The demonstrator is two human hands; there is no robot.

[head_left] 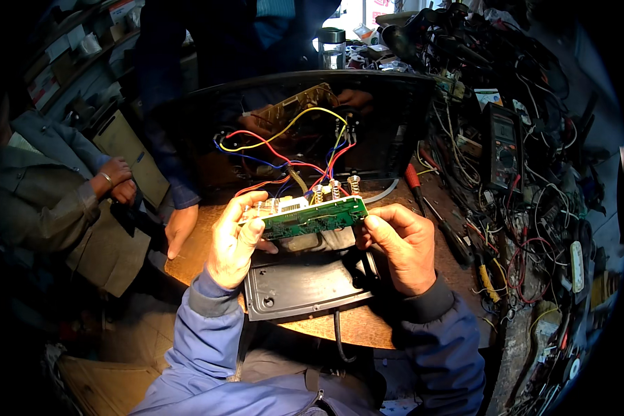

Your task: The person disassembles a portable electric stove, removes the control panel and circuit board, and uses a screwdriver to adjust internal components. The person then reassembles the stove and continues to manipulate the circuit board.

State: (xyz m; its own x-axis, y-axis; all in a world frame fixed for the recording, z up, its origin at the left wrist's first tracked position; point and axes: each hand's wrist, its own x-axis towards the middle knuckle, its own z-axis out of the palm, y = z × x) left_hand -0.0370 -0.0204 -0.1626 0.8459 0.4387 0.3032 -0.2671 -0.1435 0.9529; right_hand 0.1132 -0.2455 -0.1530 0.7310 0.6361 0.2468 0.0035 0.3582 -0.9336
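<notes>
A green circuit board [305,220] is held up between my two hands, tilted so its underside faces me. Several coil springs [335,188] stand along its far edge. My left hand [233,239] pinches the board's left end between thumb and fingers. At the right end, my right hand [400,244] grips the corner the same way. Red, yellow and blue wires [284,145] run from behind the board to a large black glossy panel [388,125] propped up beyond it. Below the board lies a black plastic cover [305,284] on the wooden table.
On the right are a multimeter [504,149], a red-handled screwdriver [414,177] and heaps of tangled cables [527,239]. A jar [331,48] stands behind the panel. One person's hand [180,230] rests at the table's left edge; another person's hands [118,182] are farther left.
</notes>
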